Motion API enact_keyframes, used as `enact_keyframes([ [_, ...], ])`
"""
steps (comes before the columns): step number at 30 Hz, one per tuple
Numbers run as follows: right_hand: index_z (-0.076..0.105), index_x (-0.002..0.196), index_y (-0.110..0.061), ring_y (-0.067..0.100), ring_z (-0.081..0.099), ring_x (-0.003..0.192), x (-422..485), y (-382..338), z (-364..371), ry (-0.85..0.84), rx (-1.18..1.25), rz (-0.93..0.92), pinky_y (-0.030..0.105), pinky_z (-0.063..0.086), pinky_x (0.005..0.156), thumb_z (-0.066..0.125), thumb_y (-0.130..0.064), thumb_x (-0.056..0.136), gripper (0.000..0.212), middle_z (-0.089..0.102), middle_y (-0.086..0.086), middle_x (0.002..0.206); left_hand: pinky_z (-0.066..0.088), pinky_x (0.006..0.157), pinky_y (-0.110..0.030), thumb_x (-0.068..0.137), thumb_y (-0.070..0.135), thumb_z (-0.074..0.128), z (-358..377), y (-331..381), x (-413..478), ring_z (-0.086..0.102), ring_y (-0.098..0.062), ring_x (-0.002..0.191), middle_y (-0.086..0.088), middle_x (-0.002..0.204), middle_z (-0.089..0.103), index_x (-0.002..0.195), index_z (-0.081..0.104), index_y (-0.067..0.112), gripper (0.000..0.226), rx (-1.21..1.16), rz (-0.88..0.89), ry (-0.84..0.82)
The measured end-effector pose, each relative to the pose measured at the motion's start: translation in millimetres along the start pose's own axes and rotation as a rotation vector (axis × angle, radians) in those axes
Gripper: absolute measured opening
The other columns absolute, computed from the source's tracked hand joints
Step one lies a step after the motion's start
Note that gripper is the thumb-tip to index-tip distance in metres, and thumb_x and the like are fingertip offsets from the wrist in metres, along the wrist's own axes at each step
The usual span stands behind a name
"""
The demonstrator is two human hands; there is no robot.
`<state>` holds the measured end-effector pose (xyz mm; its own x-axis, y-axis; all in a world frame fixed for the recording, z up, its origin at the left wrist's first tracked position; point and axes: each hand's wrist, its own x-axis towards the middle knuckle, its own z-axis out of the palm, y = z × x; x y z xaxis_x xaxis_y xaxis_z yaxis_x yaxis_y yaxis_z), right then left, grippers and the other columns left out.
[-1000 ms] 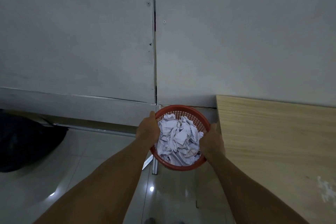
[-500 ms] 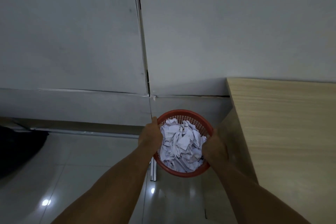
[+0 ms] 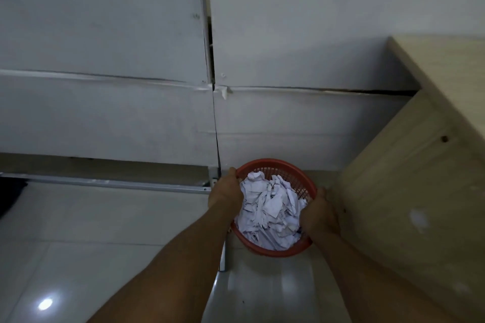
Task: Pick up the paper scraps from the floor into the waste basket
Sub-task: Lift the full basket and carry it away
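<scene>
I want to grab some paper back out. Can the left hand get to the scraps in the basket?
Probably yes. The left hand grips the red basket rim right beside the paper scraps, which are heaped uncovered. It would have to let go first.

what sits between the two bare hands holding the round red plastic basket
In the head view, the left hand and right hand grip opposite sides of the red mesh basket; between them lies its heap of crumpled white paper scraps.

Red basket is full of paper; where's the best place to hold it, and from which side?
Grip the basket by its rim at opposite sides, where the left hand and right hand sit. The round, open top leaves the rim free, and paper scraps heap inside.
</scene>
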<state>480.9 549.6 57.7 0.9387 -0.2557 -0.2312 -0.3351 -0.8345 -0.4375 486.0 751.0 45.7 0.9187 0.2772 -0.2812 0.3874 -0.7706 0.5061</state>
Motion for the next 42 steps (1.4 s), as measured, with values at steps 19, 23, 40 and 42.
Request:
enact_keyframes([
  [19, 0.038, 0.127, -0.005, 0.037, 0.051, 0.118, 42, 61, 135, -0.063, -0.078, 0.077, 0.040, 0.044, 0.094, 0.058, -0.010, 0.089, 0.043, 0.050, 0.022, 0.132, 0.050, 0.086, -0.041, 0.099, 0.022, 0.037, 141, -78, 61, 0.061, -0.032, 0.105, -0.015, 0.114, 0.062, 0.127, 0.041, 0.016, 0.029, 0.042, -0.004, 0.017],
  [23, 0.039, 0.125, -0.005, 0.037, 0.053, 0.117, 46, 63, 137, -0.054, -0.066, 0.071, 0.041, 0.044, 0.094, 0.060, -0.009, 0.088, 0.043, 0.052, 0.022, 0.132, 0.050, 0.085, -0.041, 0.099, 0.020, 0.038, 143, -74, 67, 0.061, -0.033, 0.104, -0.016, 0.114, 0.062, 0.128, 0.041, 0.014, 0.030, 0.045, 0.021, 0.013],
  [40, 0.040, 0.126, -0.007, 0.036, 0.058, 0.109, 41, 68, 135, -0.021, -0.045, 0.059, 0.036, 0.044, 0.080, 0.057, -0.012, 0.092, 0.038, 0.058, 0.019, 0.124, 0.051, 0.081, -0.039, 0.099, 0.021, 0.039, 148, -75, 65, 0.064, -0.032, 0.099, -0.014, 0.110, 0.064, 0.124, 0.043, 0.017, 0.027, 0.077, 0.002, 0.047],
  [42, 0.041, 0.127, -0.007, 0.036, 0.057, 0.110, 42, 69, 137, -0.016, -0.071, 0.068, 0.036, 0.042, 0.079, 0.056, -0.012, 0.092, 0.038, 0.058, 0.019, 0.123, 0.052, 0.081, -0.040, 0.098, 0.022, 0.039, 149, -75, 65, 0.064, -0.031, 0.099, -0.014, 0.111, 0.064, 0.125, 0.042, 0.017, 0.027, 0.078, 0.000, 0.043],
])
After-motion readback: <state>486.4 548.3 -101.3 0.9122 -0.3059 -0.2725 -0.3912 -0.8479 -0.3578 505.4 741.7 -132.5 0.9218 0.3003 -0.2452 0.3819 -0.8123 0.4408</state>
